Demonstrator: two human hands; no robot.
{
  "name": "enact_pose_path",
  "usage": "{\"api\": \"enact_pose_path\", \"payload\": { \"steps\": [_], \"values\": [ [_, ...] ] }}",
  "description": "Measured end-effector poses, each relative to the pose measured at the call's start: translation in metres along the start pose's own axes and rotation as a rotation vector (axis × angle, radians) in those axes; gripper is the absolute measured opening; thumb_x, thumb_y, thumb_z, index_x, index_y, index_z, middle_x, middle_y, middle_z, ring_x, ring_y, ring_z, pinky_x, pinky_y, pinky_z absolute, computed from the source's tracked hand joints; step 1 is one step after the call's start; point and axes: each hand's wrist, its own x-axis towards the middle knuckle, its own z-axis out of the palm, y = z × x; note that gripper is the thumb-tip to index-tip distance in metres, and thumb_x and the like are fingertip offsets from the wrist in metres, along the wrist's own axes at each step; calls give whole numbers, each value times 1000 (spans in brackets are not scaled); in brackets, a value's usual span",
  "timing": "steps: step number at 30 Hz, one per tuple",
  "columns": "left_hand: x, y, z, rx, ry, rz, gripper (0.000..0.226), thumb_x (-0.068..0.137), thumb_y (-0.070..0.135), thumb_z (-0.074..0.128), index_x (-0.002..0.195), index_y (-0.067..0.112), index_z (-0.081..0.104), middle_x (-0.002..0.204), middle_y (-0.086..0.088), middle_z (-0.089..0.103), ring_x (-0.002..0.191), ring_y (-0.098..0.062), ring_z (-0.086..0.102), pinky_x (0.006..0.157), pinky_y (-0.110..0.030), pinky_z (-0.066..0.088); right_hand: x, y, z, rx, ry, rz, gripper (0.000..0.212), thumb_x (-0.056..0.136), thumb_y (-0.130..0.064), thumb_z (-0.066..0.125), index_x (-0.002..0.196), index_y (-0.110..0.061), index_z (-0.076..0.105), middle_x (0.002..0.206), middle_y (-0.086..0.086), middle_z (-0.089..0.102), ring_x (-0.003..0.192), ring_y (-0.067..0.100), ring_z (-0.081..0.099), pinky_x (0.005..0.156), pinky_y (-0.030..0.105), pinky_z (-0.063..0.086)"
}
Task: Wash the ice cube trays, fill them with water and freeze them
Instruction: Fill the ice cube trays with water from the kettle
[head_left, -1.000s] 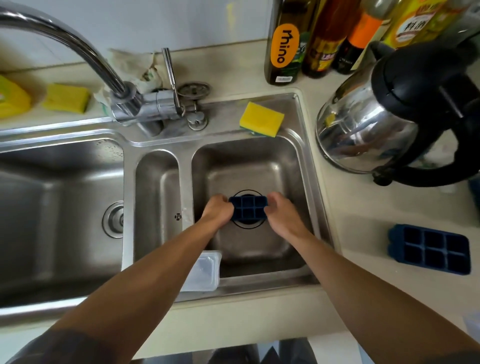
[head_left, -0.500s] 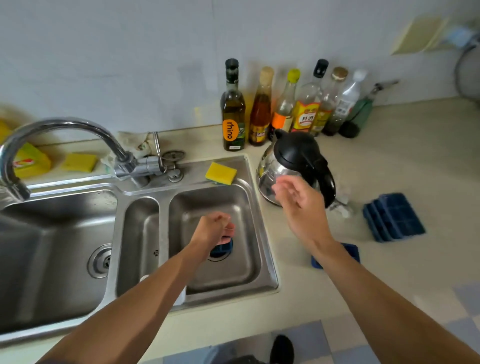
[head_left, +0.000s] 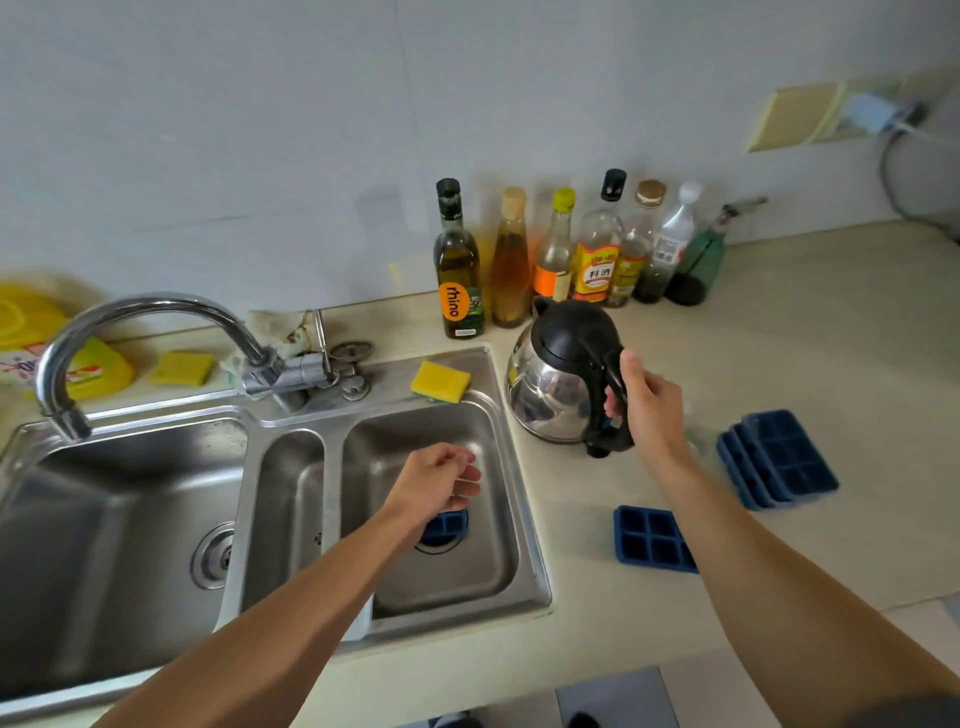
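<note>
Right hand (head_left: 649, 402) is closed around the black handle of the kettle (head_left: 563, 379), which stands on the counter (head_left: 779, 338) just right of the sink (head_left: 524, 499). Left hand (head_left: 441, 480) hangs over the right basin, fingers loosely curled and holding nothing. Directly below it, partly hidden by the wrist, a blue tray (head_left: 444, 525) lies on the drain at the basin's bottom. On the counter to the right, a second tray (head_left: 652, 540) lies flat near the front edge, cavities up, partly covered by the right forearm. Farther right and back, a stack of trays (head_left: 779, 465) sits near the kettle's base. A yellow sponge (head_left: 440, 382) rests on the sink's back rim, beside the faucet (head_left: 150, 322), whose spout arches over the left basin. A row of bottles (head_left: 566, 254) stands against the wall behind the kettle.
</note>
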Motion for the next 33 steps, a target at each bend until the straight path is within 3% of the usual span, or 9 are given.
{"api": "enact_pose_path", "payload": {
  "steps": [2, 5, 16, 20, 26, 30, 33],
  "values": [
    [1, -3, -3, 6, -2, -16, 22, 107, 11, 43, 112, 6, 64, 101, -13, 71, 89, -24, 70, 88, -41, 57, 0, 1, 1, 24, -19, 17, 64, 91, -69, 50, 66, -12, 66, 54, 0, 62, 47, 10, 56, 48, 15, 48],
    [6, -9, -5, -6, 6, -42, 23, 107, 10, 43, 114, 3, 63, 99, -14, 68, 87, -24, 66, 80, -36, 57, 0, 0, 5, 10, -6, 49, 67, 86, -75, 50, 60, -14, 63, 50, 0, 58, 40, 11, 52, 42, 18, 46],
    [22, -34, 1, -118, -39, -98, 15, 106, 9, 46, 106, 3, 60, 82, -10, 64, 72, -23, 60, 67, -32, 49, -62, 4, 15, 158, 37, 143, 50, 96, -55, 60, 75, -10, 65, 56, 1, 59, 43, 8, 53, 40, 20, 43],
    [17, -54, -1, -192, -26, -100, 14, 105, 14, 51, 107, 7, 63, 93, -11, 66, 75, -20, 61, 68, -32, 51, -92, 10, 11, 158, 19, 129, 50, 95, -53, 60, 65, -14, 63, 54, 3, 58, 41, 12, 49, 41, 24, 41],
    [3, -77, -6, -237, 14, -31, 13, 104, 18, 54, 105, 16, 67, 108, -9, 70, 94, -23, 68, 78, -36, 58, -129, 6, 0, 65, -77, 146, 61, 73, -77, 58, 47, -22, 63, 48, 3, 55, 39, 15, 47, 41, 23, 42],
    [-7, -87, -7, -292, 42, -14, 22, 104, 18, 54, 119, 9, 67, 114, -14, 71, 106, -30, 69, 84, -44, 61, -144, 0, -7, 12, -152, 116, 58, 81, -68, 62, 47, -21, 62, 50, 3, 56, 39, 13, 47, 41, 21, 40],
    [-17, -94, -8, -323, 53, 0, 22, 105, 21, 52, 116, 14, 70, 113, -15, 73, 108, -31, 69, 86, -47, 60, -154, -2, -8, -24, -191, 102, 57, 93, -54, 64, 47, -19, 62, 50, 3, 57, 38, 13, 47, 40, 20, 40]
  ]
}}
